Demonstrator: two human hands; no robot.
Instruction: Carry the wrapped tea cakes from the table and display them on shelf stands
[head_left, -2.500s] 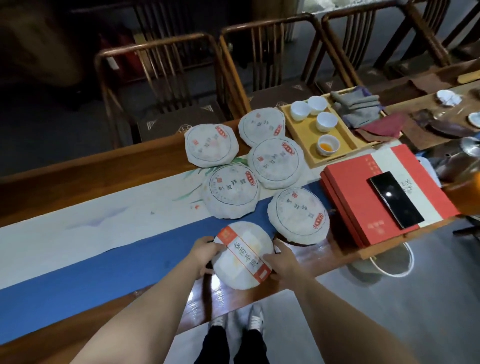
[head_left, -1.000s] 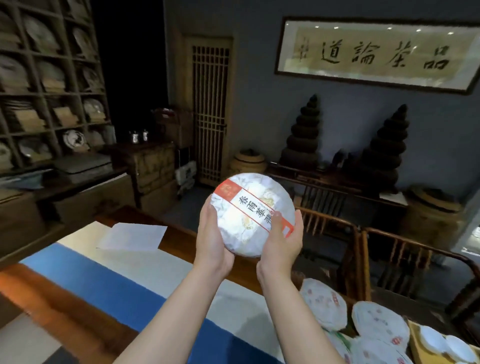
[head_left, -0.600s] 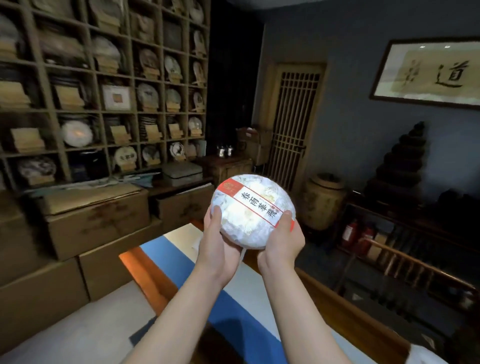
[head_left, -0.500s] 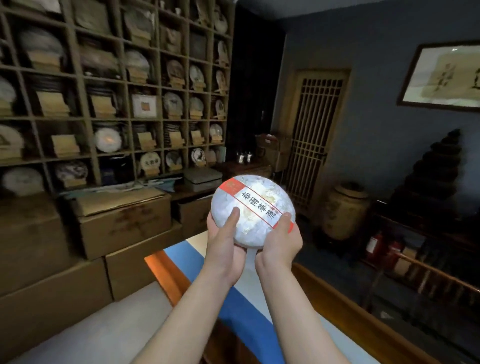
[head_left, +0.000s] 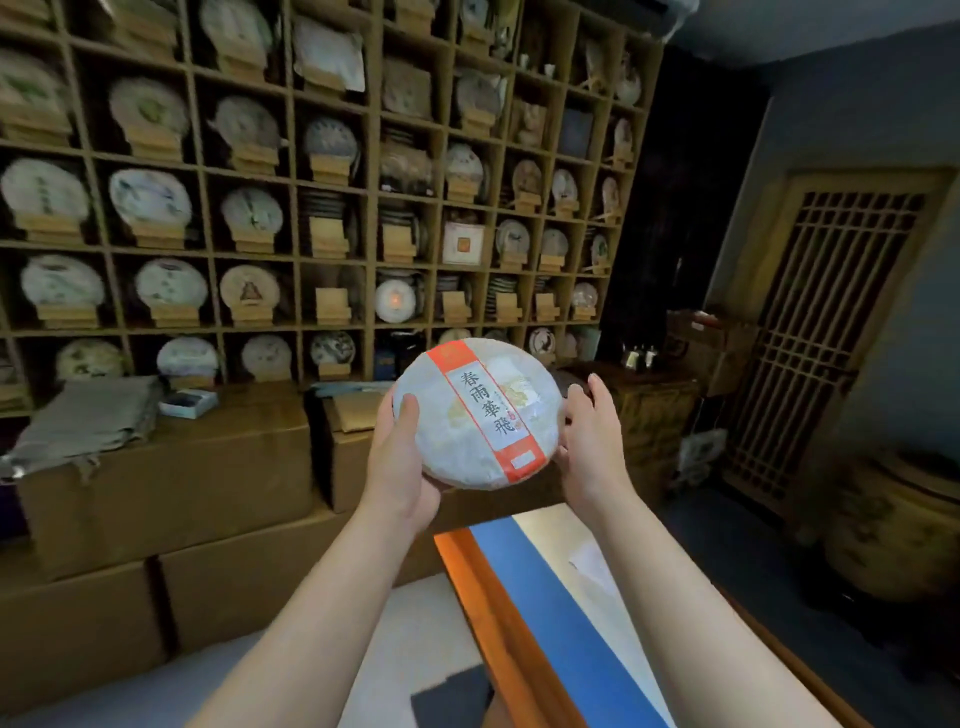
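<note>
A round tea cake (head_left: 467, 415) in white paper, with a red-edged label strip across its face, is held up at chest height. My left hand (head_left: 402, 457) grips its left and lower edge, thumb on the front. My right hand (head_left: 589, 441) cups its right edge with fingers partly spread. Ahead stands a tall wooden grid shelf (head_left: 371, 197) with many tea cakes on small wooden stands. Some stands, such as one (head_left: 332, 306) in a middle compartment, hold no cake.
Stacked cardboard boxes (head_left: 171, 478) line the floor below the shelf, with folded grey cloth (head_left: 88, 421) on top. The table end with its blue and white runner (head_left: 545, 597) is at lower right. A lattice door (head_left: 815, 332) and a large ceramic jar (head_left: 893, 525) stand right.
I lifted the tea cake off the table with both hands and turned left. The view swung from the table and wall scroll round to face the shelf, with the cake held in front.
</note>
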